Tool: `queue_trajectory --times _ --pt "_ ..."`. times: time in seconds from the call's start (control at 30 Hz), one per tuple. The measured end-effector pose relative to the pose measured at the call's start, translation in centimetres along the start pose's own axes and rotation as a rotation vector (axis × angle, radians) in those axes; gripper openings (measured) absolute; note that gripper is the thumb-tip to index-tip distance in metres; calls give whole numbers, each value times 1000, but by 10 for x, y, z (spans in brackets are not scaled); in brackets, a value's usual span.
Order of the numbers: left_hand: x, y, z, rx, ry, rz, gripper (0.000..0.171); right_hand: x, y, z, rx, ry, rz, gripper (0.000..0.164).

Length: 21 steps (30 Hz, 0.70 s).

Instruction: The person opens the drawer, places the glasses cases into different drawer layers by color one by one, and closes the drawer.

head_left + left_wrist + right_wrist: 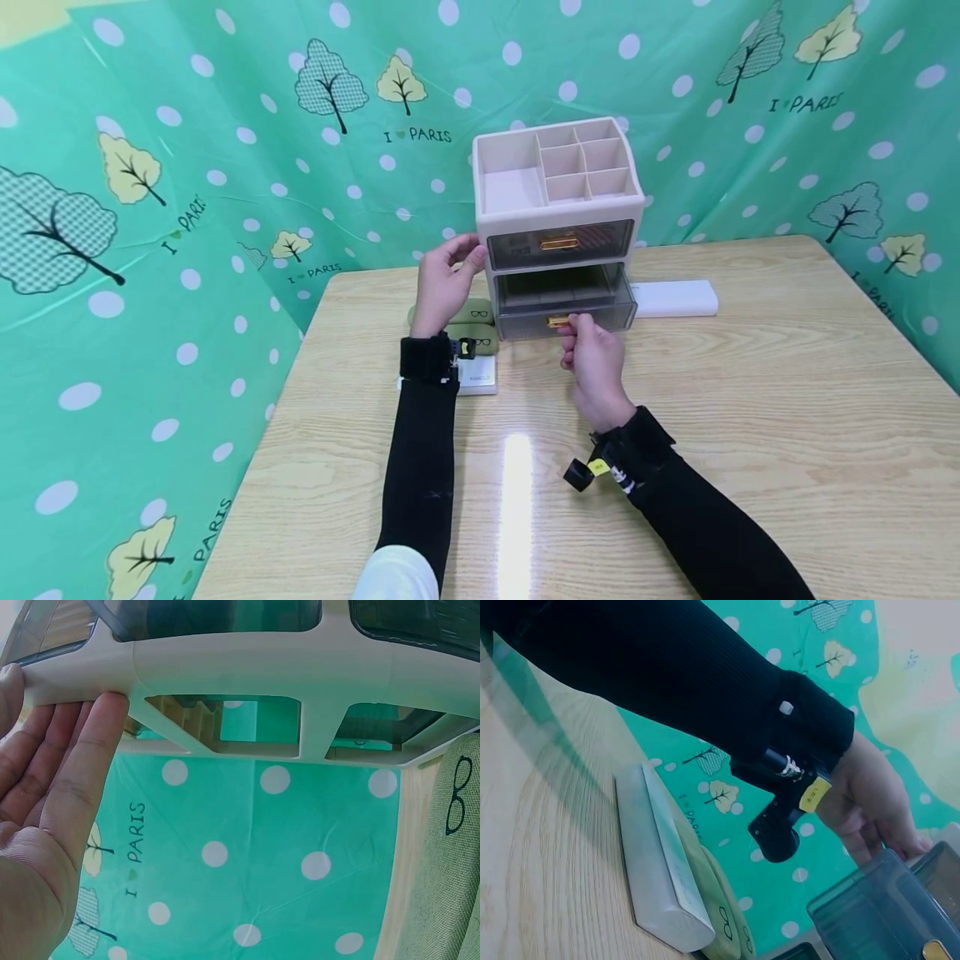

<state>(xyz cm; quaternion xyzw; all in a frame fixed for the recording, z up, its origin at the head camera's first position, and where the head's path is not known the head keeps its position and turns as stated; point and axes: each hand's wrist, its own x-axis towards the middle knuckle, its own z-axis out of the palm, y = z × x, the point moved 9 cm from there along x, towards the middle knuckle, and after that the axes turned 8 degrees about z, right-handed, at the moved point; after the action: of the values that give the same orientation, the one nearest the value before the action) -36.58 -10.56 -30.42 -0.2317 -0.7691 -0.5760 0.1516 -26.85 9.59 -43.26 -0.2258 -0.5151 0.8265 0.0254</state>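
Note:
A white desktop organizer (558,208) with two smoky drawers stands toward the back of the table. My right hand (598,367) pinches the gold handle (557,322) of the lower drawer (525,325), which is pulled partway out. The upper drawer (517,252) is closed, with something patterned dimly visible inside. My left hand (442,287) rests against the organizer's left side; in the left wrist view its extended fingers (82,772) touch the white frame (217,671). In the right wrist view, the left hand (877,799) appears beside the smoky drawer (885,907).
Two green glasses cases (482,335) printed with spectacles lie left of the organizer, partly behind my left wrist. A white box (478,377) lies in front of them. Another long white case (678,298) lies to the right. Behind hangs a green dotted curtain (360,200).

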Motion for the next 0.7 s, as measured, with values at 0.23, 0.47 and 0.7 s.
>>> queue_trajectory --times 0.23,0.47,0.7 --pt "1 0 -1 6 3 1 31 -5 3 1 85 48 -38 22" --pt "0 0 -1 -3 -2 4 31 -10 11 -2 100 134 -45 26" --pt "-1 1 -1 -15 -6 7 30 -16 17 -3 169 183 -79 32"
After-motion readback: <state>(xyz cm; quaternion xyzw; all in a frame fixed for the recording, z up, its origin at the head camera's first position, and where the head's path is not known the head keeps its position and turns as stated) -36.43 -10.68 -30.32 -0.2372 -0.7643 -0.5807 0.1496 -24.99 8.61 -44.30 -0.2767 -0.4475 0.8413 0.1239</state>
